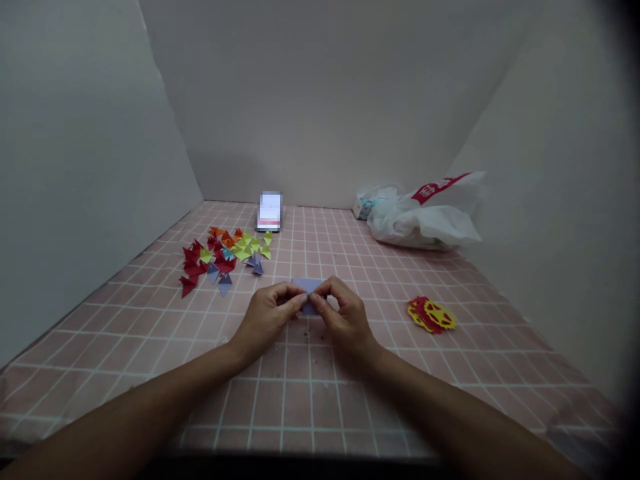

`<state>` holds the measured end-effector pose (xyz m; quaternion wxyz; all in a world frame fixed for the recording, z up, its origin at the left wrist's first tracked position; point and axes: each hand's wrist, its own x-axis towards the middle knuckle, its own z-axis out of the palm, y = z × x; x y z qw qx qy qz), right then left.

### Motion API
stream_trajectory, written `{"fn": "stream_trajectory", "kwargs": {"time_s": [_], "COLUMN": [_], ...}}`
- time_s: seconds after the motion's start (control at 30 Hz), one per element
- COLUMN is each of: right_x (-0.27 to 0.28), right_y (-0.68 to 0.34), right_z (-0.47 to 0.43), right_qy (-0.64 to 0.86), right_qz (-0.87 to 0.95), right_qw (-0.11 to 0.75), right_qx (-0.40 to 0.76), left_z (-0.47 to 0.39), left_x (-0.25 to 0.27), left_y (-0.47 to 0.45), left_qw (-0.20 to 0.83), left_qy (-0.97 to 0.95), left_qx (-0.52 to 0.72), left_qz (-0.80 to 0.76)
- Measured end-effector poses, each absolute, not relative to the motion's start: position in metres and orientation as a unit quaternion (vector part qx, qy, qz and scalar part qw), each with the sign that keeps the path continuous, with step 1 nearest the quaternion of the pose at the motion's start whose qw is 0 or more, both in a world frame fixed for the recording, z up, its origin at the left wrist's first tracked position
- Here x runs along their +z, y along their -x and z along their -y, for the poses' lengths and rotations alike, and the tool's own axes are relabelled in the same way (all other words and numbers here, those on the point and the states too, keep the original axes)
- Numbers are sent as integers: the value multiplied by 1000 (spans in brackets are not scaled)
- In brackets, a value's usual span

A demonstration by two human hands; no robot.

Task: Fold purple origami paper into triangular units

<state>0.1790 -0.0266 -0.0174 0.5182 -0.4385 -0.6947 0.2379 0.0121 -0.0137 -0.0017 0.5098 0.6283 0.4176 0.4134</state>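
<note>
A small piece of lavender paper (307, 285) is pinched between both hands, just above the middle of the table. My left hand (273, 308) grips its left side with thumb and fingers closed. On the other side, my right hand (345, 312) pinches the right part, and the two thumbs nearly meet at the paper's middle. The fingers cover much of the sheet, so its exact folds cannot be made out.
Several folded paper pieces (225, 263) in red, orange, yellow and lavender lie at left. Behind them a phone (270, 212) stands upright. Red and yellow cut-out shapes (433, 315) lie at right. A white plastic bag (425, 223) and a tissue box (363, 207) sit at back right.
</note>
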Motion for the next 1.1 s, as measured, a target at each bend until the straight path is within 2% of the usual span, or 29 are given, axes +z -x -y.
{"fn": "stream_trajectory", "kwargs": {"time_s": [0.23,0.37,0.5,0.63,0.77,0.97,1.1], "right_x": [-19,-19,-19,-17,-19,-23,-22], "right_y": [-179,-180,-182,-181,-179,-182,-183], "right_z": [24,22,21,20,19,15,14], "right_qy": [441,456,452,424,416,431,437], "right_qz": [661,659,640,615,611,585,595], "right_qw": [533,500,496,513,473,521,516], "right_qx": [291,329,373,422,479,448,435], "left_z": [14,13,10,8,7,6,7], "left_x": [-1,1,2,-2,-6,-2,-2], "left_y": [-11,-10,-9,-8,-8,-9,-10], "left_qw": [490,496,508,531,563,569,570], "left_qy": [-621,-620,-631,-578,-538,-575,-586], "left_qx": [434,420,399,444,464,415,377], "left_qz": [-430,-438,-429,-434,-423,-417,-434]}}
